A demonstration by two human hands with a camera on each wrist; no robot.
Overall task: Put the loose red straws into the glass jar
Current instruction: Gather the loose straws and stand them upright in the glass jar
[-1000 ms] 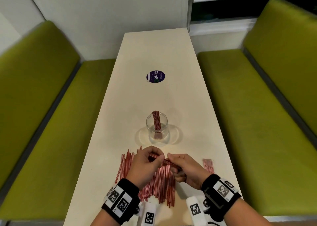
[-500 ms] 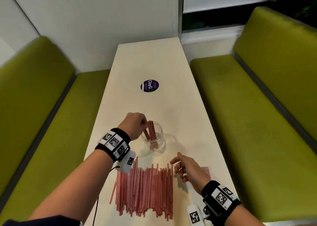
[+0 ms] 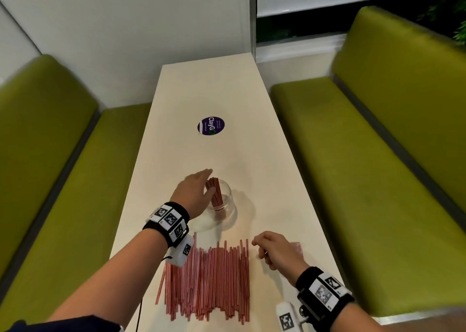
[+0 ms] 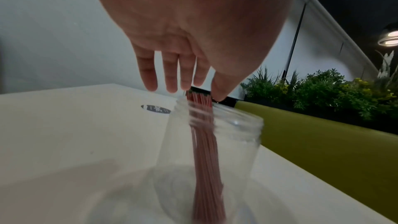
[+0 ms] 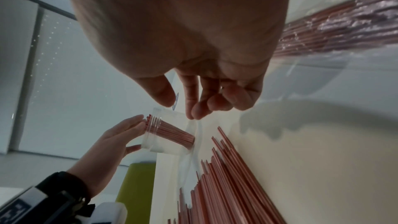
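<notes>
Standing on the white table (image 3: 227, 92), the glass jar (image 3: 228, 205) holds a bunch of red straws (image 3: 215, 193). The left hand (image 3: 193, 193) is beside the jar with straight fingers, holding nothing. Near the jar lie the loose straws (image 3: 209, 281). Beside them the right hand (image 3: 280, 252) hangs loosely curled and empty.
</notes>
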